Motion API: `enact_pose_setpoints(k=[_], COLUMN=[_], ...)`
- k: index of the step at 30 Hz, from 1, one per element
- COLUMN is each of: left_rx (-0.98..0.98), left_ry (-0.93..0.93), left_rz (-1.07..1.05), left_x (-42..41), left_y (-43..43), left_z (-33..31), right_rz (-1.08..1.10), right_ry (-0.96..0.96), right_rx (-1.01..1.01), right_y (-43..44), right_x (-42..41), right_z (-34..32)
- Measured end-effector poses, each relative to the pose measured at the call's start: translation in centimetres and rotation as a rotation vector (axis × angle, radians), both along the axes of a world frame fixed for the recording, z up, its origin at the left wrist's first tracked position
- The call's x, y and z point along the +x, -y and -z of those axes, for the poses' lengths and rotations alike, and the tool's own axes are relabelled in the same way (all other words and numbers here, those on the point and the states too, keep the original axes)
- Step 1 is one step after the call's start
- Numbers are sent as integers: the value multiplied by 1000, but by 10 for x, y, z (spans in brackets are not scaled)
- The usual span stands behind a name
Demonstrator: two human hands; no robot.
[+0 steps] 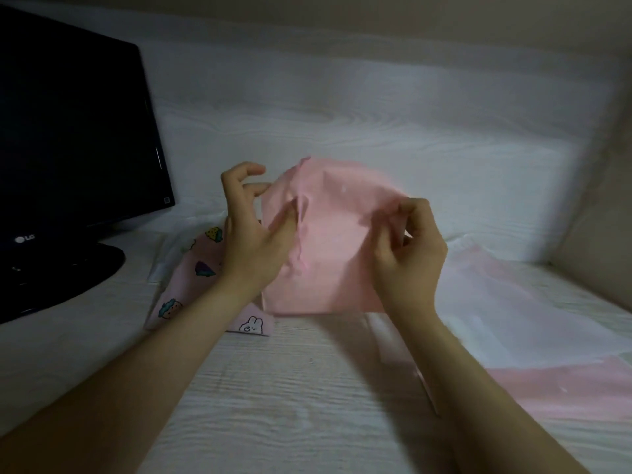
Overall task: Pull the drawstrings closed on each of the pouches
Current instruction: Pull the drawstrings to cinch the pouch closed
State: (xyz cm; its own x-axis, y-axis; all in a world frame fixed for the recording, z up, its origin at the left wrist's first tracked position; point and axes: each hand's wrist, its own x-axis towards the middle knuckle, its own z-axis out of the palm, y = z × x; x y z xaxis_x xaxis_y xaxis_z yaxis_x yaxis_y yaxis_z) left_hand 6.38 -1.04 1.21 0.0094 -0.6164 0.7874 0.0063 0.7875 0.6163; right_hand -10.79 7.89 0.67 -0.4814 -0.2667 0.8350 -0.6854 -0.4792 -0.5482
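Between the fingertips point(410, 206) hangs a pink pouch point(328, 241), off the desk point(273, 388): right hand point(407, 248) pinches its edge, left hand point(253, 241) pinches the cloth. It seems not yet drawn shut; next, each hand must find a cord. Behind the left fingers lies a printed pouch point(191, 268).

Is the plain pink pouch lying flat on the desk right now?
No, the left hand and the right hand hold the plain pink pouch raised upright, not laid flat on the desk.
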Motion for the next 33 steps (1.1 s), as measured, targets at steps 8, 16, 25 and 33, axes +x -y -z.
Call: enact_pose_setpoints(k=[8,16,25,33], left_rx=[-144,-179,34,546], left_ry=[119,440,1002,1249], left_rz=[-352,-919,-750,-576], left_x=[16,21,8,4], left_y=[0,7,7,12], left_z=[-16,-3,18,40], right_rz=[-175,-417,-230,5], right_ry=[50,-307,-662,-460], right_rx=[282,521,778,912], right_y=[13,28,44,48], right_x=[-6,33,49,30], right_z=[14,40,57,57])
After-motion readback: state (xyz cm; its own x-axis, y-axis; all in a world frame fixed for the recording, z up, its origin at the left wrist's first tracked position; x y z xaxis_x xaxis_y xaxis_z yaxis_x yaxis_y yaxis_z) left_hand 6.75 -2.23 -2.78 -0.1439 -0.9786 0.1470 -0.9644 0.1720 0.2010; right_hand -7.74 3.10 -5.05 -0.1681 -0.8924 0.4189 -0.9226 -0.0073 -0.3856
